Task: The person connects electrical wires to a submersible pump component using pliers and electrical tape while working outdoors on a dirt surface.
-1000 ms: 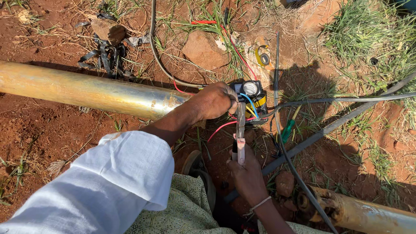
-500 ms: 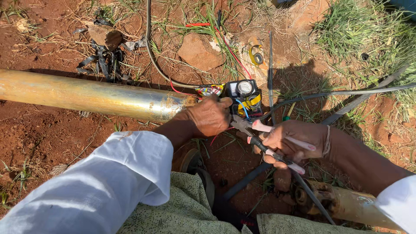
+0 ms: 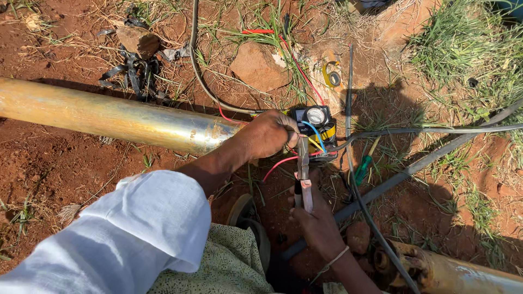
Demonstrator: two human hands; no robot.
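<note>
Two hands work at the end of a long brass-coloured pipe (image 3: 109, 117) lying on red dirt. Pliers (image 3: 303, 174) stand nearly upright between the hands, nose up at a bunch of coloured wires (image 3: 310, 139), blue, yellow and red, just in front of a small black box with a round dial (image 3: 315, 117). Right hand (image 3: 318, 223) comes from below, fingers wrapped tight on the pliers handles. Left hand (image 3: 269, 133) rests over the pipe end, fingers curled shut around the wires beside the pliers nose; exact pinch hidden by the knuckles. White sleeve (image 3: 125, 239) covers the left arm, thin band on the right wrist. Black cable (image 3: 204, 81) loops in from the top to the box. Grey cables (image 3: 430, 130) run off right. Green-handled screwdriver (image 3: 362, 163) lies just right of the pliers. Yellow tape roll (image 3: 332, 76) sits above the box, a reddish rock (image 3: 259, 65) near it. Second pipe (image 3: 452, 272) at bottom right. Black scraps (image 3: 131, 73) lie above the long pipe.
</note>
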